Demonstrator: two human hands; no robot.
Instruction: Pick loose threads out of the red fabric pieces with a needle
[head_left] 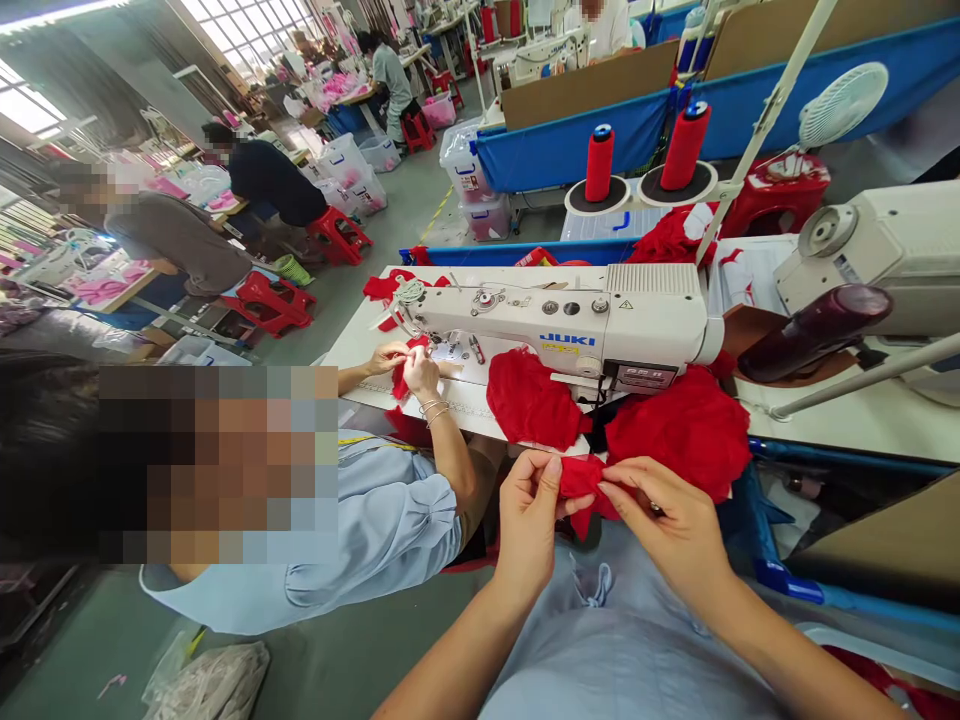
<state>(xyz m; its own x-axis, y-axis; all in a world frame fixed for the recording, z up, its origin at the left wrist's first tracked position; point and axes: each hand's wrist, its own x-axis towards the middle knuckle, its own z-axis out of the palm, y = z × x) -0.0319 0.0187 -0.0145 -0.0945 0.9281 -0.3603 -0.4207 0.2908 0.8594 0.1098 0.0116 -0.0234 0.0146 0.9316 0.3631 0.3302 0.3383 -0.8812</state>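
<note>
A small piece of red fabric [581, 478] is stretched between my two hands, in front of my body. My left hand [531, 510] pinches its left end between thumb and fingers. At its right end my right hand [667, 510] grips the edge with thumb and fingertips. Part of the cloth hangs below the fingers. Just beyond my hands lie a heap of red fabric [534, 398] on the sewing table and a larger red heap [675, 430] at its front edge. Behind them stands a white JUKI sewing machine [525, 320].
To my left, a co-worker in a light blue top [375, 530] handles red cloth at the machine's needle end. Red thread cones [684, 150] stand behind the machine. A dark bottle [817, 325] lies tilted at right, near a metal pole [862, 378] and a second machine [885, 250].
</note>
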